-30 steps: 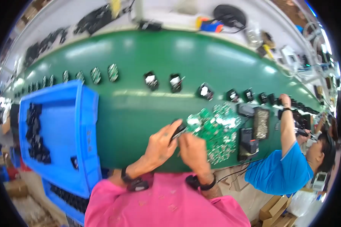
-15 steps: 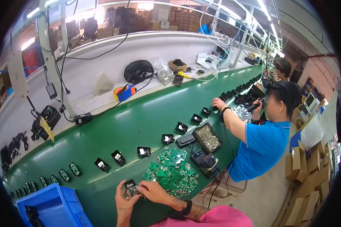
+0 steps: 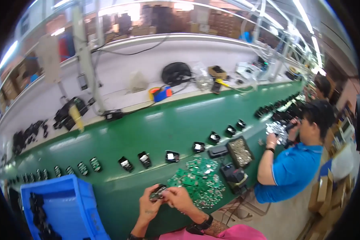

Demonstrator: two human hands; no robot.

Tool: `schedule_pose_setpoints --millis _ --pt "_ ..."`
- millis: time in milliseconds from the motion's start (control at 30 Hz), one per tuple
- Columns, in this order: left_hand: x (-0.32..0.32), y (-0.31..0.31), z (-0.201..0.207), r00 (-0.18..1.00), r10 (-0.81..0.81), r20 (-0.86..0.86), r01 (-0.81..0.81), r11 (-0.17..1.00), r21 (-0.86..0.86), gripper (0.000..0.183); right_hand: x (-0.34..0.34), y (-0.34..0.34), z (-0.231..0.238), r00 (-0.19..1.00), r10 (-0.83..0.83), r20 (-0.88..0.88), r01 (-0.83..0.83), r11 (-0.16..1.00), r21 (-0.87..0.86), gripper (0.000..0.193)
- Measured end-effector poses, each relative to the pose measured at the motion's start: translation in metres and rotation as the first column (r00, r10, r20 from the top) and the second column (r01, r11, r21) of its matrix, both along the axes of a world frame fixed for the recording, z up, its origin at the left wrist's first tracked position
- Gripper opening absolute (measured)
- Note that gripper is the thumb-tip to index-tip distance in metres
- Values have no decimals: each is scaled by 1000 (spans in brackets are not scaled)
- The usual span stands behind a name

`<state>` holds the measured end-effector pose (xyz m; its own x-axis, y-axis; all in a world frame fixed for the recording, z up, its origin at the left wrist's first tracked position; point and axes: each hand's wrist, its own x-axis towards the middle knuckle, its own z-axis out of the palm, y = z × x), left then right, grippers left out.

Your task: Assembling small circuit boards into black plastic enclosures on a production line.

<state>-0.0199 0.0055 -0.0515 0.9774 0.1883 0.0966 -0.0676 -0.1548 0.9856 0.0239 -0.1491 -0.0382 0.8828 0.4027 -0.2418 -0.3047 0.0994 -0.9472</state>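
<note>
Presently | your L hand (image 3: 149, 204) grips blk case (image 3: 157, 192), just L of board pile (image 3: 200, 180) | your R hand (image 3: 180, 198) touches it, can't tell if pinching | prob. done: green-topped cases (image 3: 95, 164), L side | prob. left: this one, open cases (image 3: 172, 156), pile
</note>
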Motion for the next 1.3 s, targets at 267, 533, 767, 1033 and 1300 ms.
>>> schedule_pose_setpoints --millis 267,533,767,1033,1300 --pt "-4 -14 4 993 27 118 -30 999 28 51 6 -16 -9 982 103 156 -68 974 -215 32" --pt "5 -11 -13 948 153 278 -226 941 253 43 -2 -9 20 879 226 419 -44 915 -401 24" --pt "7 -21 11 987 163 -6 -162 974 -157 54 3 1 18 805 101 585 167 907 -386 27" --pt "1 -11 10 1000 -14 -26 6 955 -297 46 2 0 6 729 108 676 264 867 -423 30" --pt "5 -17 3 989 124 -75 -142 942 -303 31 -2 4 -3 660 190 726 352 776 -523 24"
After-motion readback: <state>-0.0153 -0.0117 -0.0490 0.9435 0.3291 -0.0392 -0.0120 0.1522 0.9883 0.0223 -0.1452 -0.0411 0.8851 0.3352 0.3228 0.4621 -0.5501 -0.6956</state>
